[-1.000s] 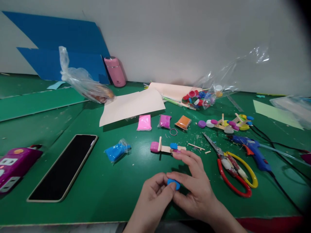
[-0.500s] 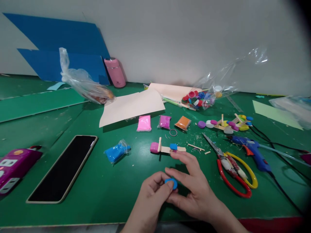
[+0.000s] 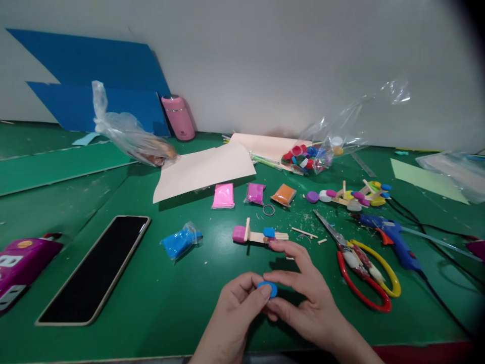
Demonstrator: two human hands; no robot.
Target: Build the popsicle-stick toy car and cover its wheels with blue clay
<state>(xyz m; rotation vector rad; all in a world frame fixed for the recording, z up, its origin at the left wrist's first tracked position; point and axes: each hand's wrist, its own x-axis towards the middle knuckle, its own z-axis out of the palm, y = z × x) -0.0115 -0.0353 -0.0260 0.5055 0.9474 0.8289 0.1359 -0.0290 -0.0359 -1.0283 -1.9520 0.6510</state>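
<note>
Between thumb and fingers, my left hand pinches a small round blue piece of modelling clay. My right hand brackets the same piece, index finger at its far edge and thumb at its near edge; its other fingers are spread. Just beyond lies a small craft-stick figure with pink and blue clay parts, partly behind a right fingertip. An opened packet of blue clay rests to the left. Pink, magenta and orange clay packets sit farther back.
Scissors and a blue glue gun with cords lie right. Coloured stick pieces and a bag of bottle caps are behind. At left are a phone and a purple power strip. A pink flask stands at the wall.
My right index finger and thumb have closed in around the blue clay piece. My left hand keeps its pinch. The view has shifted slightly.
</note>
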